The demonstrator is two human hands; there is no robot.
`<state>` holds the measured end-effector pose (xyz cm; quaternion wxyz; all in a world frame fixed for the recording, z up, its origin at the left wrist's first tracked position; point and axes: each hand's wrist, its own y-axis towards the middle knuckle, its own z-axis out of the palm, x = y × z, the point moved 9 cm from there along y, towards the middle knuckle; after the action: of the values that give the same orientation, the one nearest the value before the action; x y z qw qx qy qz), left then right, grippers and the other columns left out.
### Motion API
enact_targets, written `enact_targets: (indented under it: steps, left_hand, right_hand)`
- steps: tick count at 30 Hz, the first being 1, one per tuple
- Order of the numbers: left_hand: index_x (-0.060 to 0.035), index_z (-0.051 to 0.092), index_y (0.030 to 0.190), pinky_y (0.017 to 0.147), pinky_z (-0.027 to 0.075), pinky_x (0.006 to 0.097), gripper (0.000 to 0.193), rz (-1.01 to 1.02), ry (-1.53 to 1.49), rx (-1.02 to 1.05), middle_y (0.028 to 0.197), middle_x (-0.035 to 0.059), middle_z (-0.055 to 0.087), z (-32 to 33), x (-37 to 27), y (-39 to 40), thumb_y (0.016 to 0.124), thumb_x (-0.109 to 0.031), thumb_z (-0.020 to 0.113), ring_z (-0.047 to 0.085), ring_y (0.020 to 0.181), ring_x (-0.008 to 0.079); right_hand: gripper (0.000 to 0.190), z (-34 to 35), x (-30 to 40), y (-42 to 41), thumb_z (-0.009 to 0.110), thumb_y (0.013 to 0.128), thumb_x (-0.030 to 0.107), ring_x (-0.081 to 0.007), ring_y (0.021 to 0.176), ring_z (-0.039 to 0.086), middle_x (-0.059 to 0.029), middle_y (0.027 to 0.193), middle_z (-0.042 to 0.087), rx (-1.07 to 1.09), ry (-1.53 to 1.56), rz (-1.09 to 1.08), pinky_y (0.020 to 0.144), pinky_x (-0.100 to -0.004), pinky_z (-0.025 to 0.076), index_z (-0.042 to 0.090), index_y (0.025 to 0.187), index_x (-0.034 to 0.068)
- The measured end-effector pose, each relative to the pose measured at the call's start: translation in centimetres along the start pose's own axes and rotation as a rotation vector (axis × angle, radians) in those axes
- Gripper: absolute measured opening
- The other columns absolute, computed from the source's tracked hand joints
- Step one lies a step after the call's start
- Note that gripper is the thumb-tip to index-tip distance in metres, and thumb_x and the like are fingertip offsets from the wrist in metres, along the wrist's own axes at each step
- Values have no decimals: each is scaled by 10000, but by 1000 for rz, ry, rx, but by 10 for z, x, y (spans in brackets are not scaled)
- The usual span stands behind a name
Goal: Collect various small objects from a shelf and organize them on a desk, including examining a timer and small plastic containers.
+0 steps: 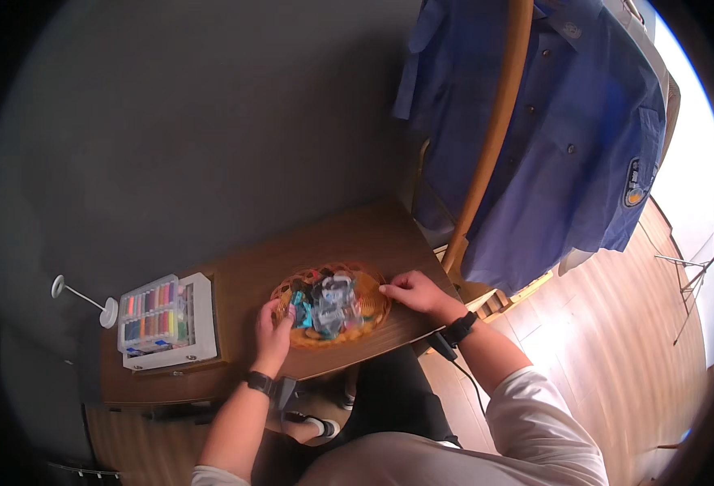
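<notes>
A round woven basket in orange-brown rests on or just above the dark wooden table; motion blur hides which. My left hand grips its left rim, the thumb lying inside the edge. On the opposite side, the thumb and fingertips of my right hand pinch the right rim. Inside the basket are several small items, among them a teal packet and clear plastic packages. Their exact kinds are too blurred to tell.
Left on the table, a clear case of colourful cylinders lies atop a white box. Beside it is a white stand. A blue uniform shirt hangs behind a curved wooden pole at the right. A dark wall rises behind.
</notes>
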<state>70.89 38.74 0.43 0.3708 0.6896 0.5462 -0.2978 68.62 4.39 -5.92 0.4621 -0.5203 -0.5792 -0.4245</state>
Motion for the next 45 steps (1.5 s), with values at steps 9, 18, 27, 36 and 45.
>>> enact_targets:
  steps: [9, 18, 27, 36, 45]
  left_hand:
    - [-34, 548, 1336, 898, 506, 355, 382, 63, 174, -81, 1147, 118, 636, -57, 15, 1, 1007, -227, 562, 609, 1016, 233]
    - [-20, 606, 1183, 829, 516, 303, 233, 4, 62, -127, 1020, 84, 651, -64, 36, 3, 973, -123, 607, 622, 914, 175]
    - [-21, 627, 1103, 810, 518, 308, 203, 50, -9, -145, 957, 84, 654, -69, 34, 3, 910, -71, 663, 629, 873, 194]
    - [-44, 562, 1241, 879, 495, 331, 398, 58, -30, -59, 1170, 98, 598, -67, 31, 0, 871, -98, 698, 595, 976, 190]
    - [-39, 582, 1290, 1062, 425, 428, 497, 493, 398, 314, 1343, 156, 536, 35, -139, -38, 841, -191, 729, 517, 1261, 340]
  right_hand:
    - [385, 6, 0, 8, 739, 906, 379, -183, 736, 625, -79, 847, 690, -43, 24, 75, 709, -340, 515, 702, 1058, 26]
    - [545, 55, 135, -2, 693, 771, -11, -361, 1105, 613, -146, 1333, 592, 6, -549, -612, 990, -460, 484, 633, 1298, 116]
    - [145, -4, 120, -17, 700, 888, 46, -210, 807, 698, -90, 898, 720, -440, -326, -351, 725, -299, 544, 728, 1030, 38]
    - [327, 5, 18, -57, 691, 932, 66, -64, 735, 582, -5, 809, 647, -520, 86, -89, 688, -220, 481, 606, 1241, 2]
    - [308, 2, 3, -63, 690, 943, 66, -29, 765, 535, 47, 832, 591, -450, 447, -110, 690, -202, 451, 614, 1235, 5]
